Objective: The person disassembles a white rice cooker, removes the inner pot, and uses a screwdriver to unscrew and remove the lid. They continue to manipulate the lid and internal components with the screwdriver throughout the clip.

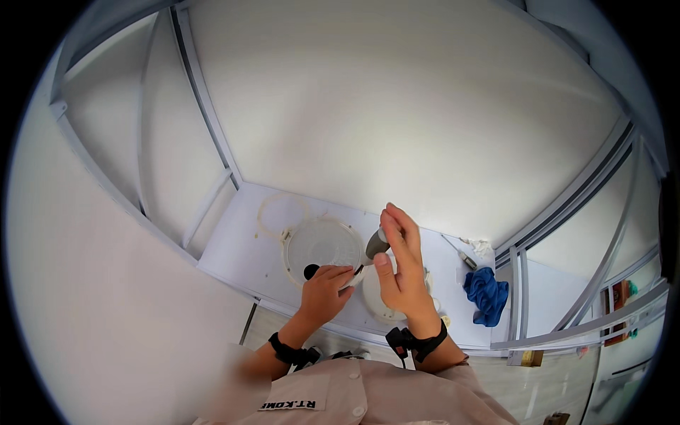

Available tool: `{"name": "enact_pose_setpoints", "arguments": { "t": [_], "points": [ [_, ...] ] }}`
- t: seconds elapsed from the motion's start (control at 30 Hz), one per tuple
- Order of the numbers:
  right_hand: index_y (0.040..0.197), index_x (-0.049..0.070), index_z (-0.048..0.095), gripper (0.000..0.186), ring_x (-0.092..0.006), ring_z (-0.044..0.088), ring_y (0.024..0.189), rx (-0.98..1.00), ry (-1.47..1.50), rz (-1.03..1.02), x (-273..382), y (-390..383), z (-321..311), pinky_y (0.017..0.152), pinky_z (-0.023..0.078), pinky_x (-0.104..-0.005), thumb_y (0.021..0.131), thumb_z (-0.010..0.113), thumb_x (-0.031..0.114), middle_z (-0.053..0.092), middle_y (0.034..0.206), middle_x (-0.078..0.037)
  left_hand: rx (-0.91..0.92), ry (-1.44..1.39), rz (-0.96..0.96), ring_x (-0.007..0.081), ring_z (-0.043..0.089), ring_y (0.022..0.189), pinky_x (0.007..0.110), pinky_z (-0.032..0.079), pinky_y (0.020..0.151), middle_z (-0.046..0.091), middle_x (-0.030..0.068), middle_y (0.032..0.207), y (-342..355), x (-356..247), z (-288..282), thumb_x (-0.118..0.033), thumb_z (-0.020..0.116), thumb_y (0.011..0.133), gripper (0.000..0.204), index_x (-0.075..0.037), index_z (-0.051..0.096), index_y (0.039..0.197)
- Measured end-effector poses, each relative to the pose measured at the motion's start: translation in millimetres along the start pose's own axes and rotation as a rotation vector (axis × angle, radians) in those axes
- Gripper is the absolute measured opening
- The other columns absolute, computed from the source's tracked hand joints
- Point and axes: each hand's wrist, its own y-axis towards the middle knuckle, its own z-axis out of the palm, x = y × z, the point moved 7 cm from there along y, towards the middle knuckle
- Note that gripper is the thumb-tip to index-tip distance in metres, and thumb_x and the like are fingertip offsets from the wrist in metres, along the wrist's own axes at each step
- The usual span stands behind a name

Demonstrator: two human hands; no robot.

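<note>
A grey-handled screwdriver (377, 245) stands tilted, its lower end at the near right rim of a round white translucent cover (322, 241). My right hand (402, 273) is open beside it, fingers stretched upward and thumb apart. The handle lies against the inner side of these fingers. My left hand (326, 294) is closed over the cover's near rim, thumb on the outside and fingers on top, close to the screwdriver's tip. By its knuckles sits a round black part (310, 271). Beneath my right hand is a second round white part (379, 301), partly hidden.
A thin pale ring (262, 212) lies at the far left of the white table (237, 241). At the right are another screwdriver (467, 261), a crumpled blue cloth (487, 297) and a crumpled white piece (482, 246). White panels and metal frame bars (205, 106) enclose the table.
</note>
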Motion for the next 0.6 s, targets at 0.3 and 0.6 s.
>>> {"name": "enact_pose_setpoints", "arguments": {
  "t": [0.3,0.6],
  "points": [
    [0.137,0.001,0.07,0.051,-0.0346,0.066,0.116,0.099,-0.092,0.05,-9.2,-20.9,-2.9,0.102,0.055,-0.0412,0.088,0.082,0.002,0.06,0.136,-0.021,-0.001,-0.004,-0.005,0.028,0.07,0.112,0.039,0.059,0.092,0.078,0.0031,0.121,4.1,-5.6,-2.5,-0.014,0.082,0.082,0.033,-0.01,0.08,0.114],
    [0.138,0.002,0.07,0.055,-0.0338,0.069,0.106,0.099,0.041,0.021,11.6,-2.4,-2.7,0.09,0.058,-0.0394,0.087,0.088,0.01,0.063,0.121,-0.019,-0.071,-0.017,0.023,0.0297,0.072,0.105,0.04,0.06,0.088,0.079,0.0051,0.117,5.6,-4.2,-4.8,-0.015,0.08,0.086,0.023,-0.008,0.08,0.109]
  ]
}}
